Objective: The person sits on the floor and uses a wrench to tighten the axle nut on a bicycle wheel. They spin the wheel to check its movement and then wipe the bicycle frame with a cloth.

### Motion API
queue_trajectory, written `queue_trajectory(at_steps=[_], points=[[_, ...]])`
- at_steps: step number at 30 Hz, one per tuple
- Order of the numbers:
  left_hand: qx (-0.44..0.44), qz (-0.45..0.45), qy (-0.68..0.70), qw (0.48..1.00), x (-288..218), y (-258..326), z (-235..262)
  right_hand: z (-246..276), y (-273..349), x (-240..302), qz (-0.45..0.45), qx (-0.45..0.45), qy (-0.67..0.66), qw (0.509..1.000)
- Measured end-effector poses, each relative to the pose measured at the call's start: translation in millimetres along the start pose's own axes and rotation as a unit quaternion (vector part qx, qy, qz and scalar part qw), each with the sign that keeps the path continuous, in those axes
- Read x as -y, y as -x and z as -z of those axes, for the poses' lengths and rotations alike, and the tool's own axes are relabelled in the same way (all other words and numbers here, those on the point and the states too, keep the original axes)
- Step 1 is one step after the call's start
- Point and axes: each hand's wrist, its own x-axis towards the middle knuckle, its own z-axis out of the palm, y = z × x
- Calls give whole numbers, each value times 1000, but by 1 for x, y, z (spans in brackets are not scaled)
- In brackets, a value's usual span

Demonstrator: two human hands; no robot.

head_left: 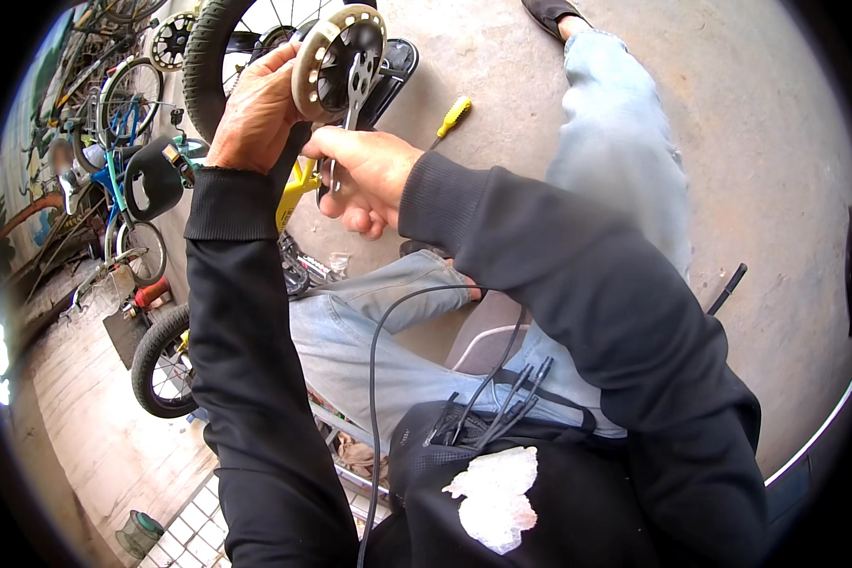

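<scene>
Head | left grip extended forward, grasping small wheel | right grip angled leftward, clasping wrench

2 black sleeves with ribbed cuffs, faded light-blue jeans, thin black cables at the waist.

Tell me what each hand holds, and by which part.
The right hand grips a silver wrench by its lower handle end. The left hand appears to hold the small wheel by its left edge.
</scene>
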Motion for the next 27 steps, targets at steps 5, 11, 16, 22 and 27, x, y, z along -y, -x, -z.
queue_trajectory(at_steps=[5, 11, 16, 22, 27], points=[[25, 10, 31, 999, 3, -3, 8, -7, -2, 4, -18, 34, -56, 998], [28, 15, 34, 999, 2, -3, 9, -17, 8, 12, -29, 33, -98, 994], [40, 29, 32, 998, -3, -3, 12, -30, 15, 17, -19, 82, -211, 974], [21, 39, 30, 999, -4, -3, 11, -29, 8, 14, -21, 69, -189, 979], [21, 43, -5, 999, -7, -8, 13, -24, 1, 10, -7, 58, -147, 987]])
